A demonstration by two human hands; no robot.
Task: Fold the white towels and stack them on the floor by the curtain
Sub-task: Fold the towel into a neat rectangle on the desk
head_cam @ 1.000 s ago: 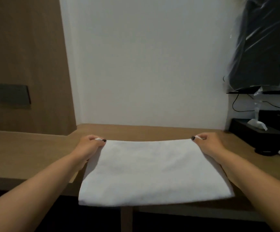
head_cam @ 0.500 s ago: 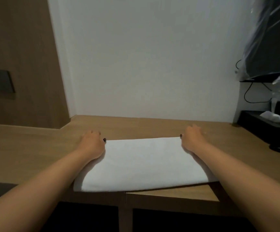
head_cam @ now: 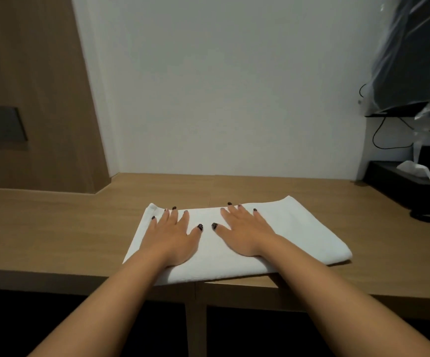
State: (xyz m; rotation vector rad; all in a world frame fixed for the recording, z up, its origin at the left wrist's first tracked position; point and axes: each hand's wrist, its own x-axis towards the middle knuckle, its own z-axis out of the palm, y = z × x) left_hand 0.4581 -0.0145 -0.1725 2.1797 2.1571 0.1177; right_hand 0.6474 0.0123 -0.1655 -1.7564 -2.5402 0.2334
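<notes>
Head view: left hand (head_cam: 172,237) and right hand (head_cam: 244,233) press flat, fingers spread, gripping nothing, on the folded white towel (head_cam: 296,234) at the wooden counter's (head_cam: 54,228) front edge, below a white wall (head_cam: 221,86).

A wooden surface (head_cam: 311,199) runs in front of me against a white wall (head_cam: 229,86). To my left stands a brown wood panel (head_cam: 36,94) with a dark rectangular plate (head_cam: 0,123) set into it. At the far right I see a black tissue box (head_cam: 412,184) with a white tissue (head_cam: 414,168) sticking up, black cables (head_cam: 378,140) on the wall, and a dark plastic-wrapped screen (head_cam: 419,55) above.
</notes>
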